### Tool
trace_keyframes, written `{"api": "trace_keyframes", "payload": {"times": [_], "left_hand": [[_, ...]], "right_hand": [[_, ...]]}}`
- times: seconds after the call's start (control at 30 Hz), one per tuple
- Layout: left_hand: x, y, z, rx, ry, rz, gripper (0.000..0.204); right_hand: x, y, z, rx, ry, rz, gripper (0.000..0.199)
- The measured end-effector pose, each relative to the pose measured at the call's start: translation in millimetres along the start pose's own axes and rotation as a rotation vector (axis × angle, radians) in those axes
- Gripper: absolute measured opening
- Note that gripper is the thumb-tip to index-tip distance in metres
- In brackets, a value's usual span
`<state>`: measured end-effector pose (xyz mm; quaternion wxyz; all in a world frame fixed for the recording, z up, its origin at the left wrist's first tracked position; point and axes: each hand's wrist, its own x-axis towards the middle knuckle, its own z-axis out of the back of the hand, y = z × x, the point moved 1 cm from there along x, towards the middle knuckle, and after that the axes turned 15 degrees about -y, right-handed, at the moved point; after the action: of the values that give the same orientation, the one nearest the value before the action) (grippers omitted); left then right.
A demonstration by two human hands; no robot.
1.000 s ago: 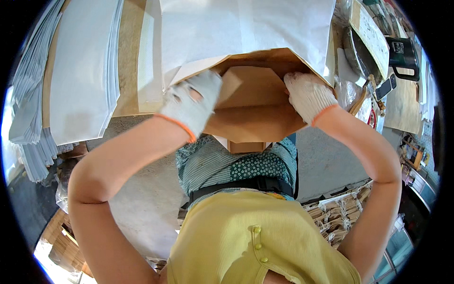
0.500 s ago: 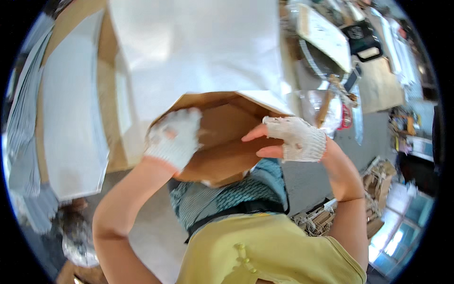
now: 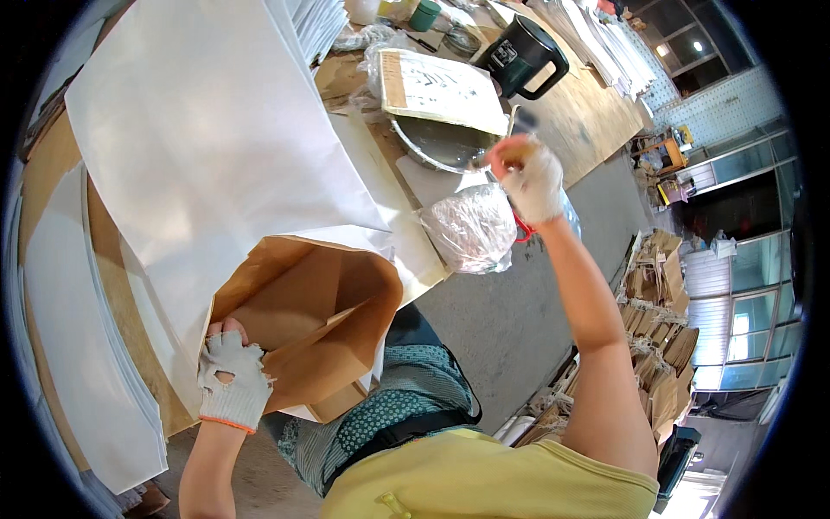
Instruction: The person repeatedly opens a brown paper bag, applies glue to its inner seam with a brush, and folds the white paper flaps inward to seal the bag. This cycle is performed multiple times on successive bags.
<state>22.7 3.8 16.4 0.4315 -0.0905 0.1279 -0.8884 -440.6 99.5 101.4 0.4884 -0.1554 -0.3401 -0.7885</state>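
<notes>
A large paper bag (image 3: 233, 138), white outside and brown inside, lies with its mouth gaping toward me. My left hand (image 3: 233, 376), in a white knit glove with bare fingertips, is closed on the left edge of that mouth. Off to the right, my right hand (image 3: 527, 177), gloved the same way, is raised beside a basin (image 3: 441, 147) with cloudy grey contents. Its fingers are curled together; what they hold, if anything, is blurred. A worn, flat, pale board (image 3: 445, 91) lies across the basin.
Beside the basin sits a clear plastic-wrapped bundle (image 3: 471, 229). A black kettle (image 3: 523, 56) stands farther back on the wooden table (image 3: 596, 112). White paper sheets (image 3: 86, 329) are stacked at left. Tied brown cardboard bundles (image 3: 661, 346) rest on the floor at right.
My right hand has left the bag's mouth and moved up and right to the basin. My left hand has shifted down and left onto the bag's edge. The view has turned toward the right.
</notes>
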Motion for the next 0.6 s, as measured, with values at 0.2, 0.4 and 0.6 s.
{"api": "trace_keyframes", "payload": {"times": [0.2, 0.4, 0.6], "left_hand": [[-1, -12, 11, -0.102, 0.049, 0.047, 0.031], [-1, -28, 18, 0.016, 0.053, -0.146, 0.034], [1, -38, 17, -0.024, -0.021, -0.284, 0.037]], "right_hand": [[11, -64, -46, 0.403, -0.062, -0.473, 0.018], [12, -76, -67, 0.544, -0.088, -0.928, 0.023], [17, -82, -57, 0.486, -0.082, -1.237, 0.015]]}}
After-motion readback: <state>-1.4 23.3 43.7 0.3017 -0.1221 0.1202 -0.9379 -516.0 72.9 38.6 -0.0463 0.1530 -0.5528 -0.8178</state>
